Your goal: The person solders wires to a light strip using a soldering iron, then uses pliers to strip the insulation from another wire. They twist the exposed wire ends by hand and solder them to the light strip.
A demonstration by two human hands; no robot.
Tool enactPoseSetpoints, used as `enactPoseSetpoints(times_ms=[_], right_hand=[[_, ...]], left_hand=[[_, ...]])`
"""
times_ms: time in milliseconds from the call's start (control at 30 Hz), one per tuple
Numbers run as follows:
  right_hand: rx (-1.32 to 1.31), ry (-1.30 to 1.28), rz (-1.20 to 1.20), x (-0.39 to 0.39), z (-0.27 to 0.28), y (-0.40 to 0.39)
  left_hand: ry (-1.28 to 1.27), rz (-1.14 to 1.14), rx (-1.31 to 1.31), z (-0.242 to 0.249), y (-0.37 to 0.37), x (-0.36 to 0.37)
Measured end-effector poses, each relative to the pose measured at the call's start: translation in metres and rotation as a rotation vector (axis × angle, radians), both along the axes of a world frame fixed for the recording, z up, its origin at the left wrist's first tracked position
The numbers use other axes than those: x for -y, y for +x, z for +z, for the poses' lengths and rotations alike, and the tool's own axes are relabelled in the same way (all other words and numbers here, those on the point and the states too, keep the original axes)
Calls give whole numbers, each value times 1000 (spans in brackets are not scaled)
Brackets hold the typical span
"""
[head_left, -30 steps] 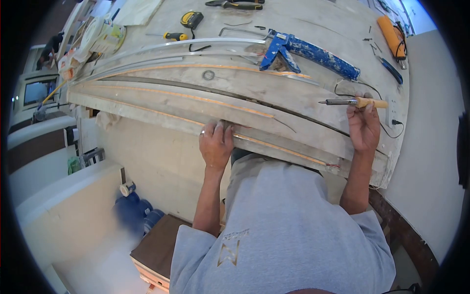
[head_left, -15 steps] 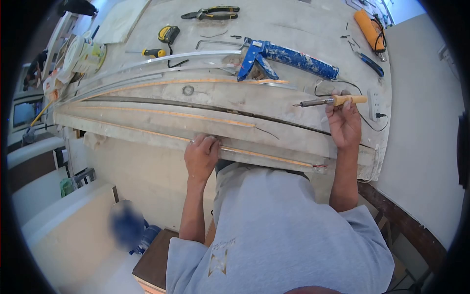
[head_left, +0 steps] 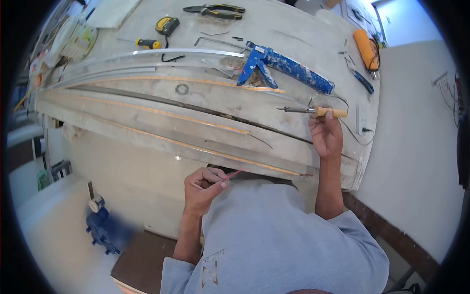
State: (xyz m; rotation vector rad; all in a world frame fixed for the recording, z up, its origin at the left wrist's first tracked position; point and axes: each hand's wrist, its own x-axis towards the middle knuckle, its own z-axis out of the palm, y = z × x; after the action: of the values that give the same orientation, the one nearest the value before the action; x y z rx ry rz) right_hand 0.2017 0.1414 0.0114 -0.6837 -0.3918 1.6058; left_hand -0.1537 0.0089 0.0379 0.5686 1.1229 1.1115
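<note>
My right hand [head_left: 327,138] is closed around the wooden handle of a soldering iron [head_left: 299,110], whose metal tip points left above the bench. Just past the bench's front edge, in front of the grey shirt, my left hand [head_left: 201,188] pinches a thin red wire [head_left: 238,173] between thumb and fingers. A narrow orange LED strip [head_left: 235,156] runs along that edge, with small reddish wire at its right end. Behind it lie a second LED strip [head_left: 196,119] with a dark lead and a third LED strip [head_left: 171,79].
A blue caulking gun [head_left: 298,71] lies mid-bench. Pliers [head_left: 215,11], a tape measure [head_left: 167,25] and a screwdriver [head_left: 148,43] are farther back. At right are a power strip [head_left: 362,117], a utility knife [head_left: 363,81] and an orange tool [head_left: 365,49]. A solder coil [head_left: 182,88] rests near the strips.
My left hand has come off the front LED strip and moved toward my body, now showing a red wire in its pinch. My right hand has shifted slightly left and down with the soldering iron.
</note>
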Motion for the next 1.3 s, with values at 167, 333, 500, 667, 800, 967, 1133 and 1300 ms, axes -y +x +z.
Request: enactPoseSetpoints(times_ms=[167, 333, 500, 667, 800, 967, 1133, 1300], right_hand=[[58, -27, 152, -29, -2, 17], [18, 32, 333, -47, 3, 41], [-79, 13, 440, -60, -7, 48], [-118, 31, 497, -64, -10, 49], [-99, 45, 513, -62, -9, 50], [-96, 71, 518, -57, 1, 52], [-71, 81, 463, -53, 9, 47], [-96, 111, 436, -45, 27, 41]], left_hand=[[22, 173, 155, -11, 70, 29], [-158, 359, 407, 8, 151, 34], [-108, 455, 491, 1, 196, 32], [-55, 581, 262, 2, 208, 28], [-143, 521, 116, 10, 187, 41], [20, 559, 252, 14, 172, 43], [199, 544, 175, 28, 168, 30], [222, 550, 219, 51, 164, 15]])
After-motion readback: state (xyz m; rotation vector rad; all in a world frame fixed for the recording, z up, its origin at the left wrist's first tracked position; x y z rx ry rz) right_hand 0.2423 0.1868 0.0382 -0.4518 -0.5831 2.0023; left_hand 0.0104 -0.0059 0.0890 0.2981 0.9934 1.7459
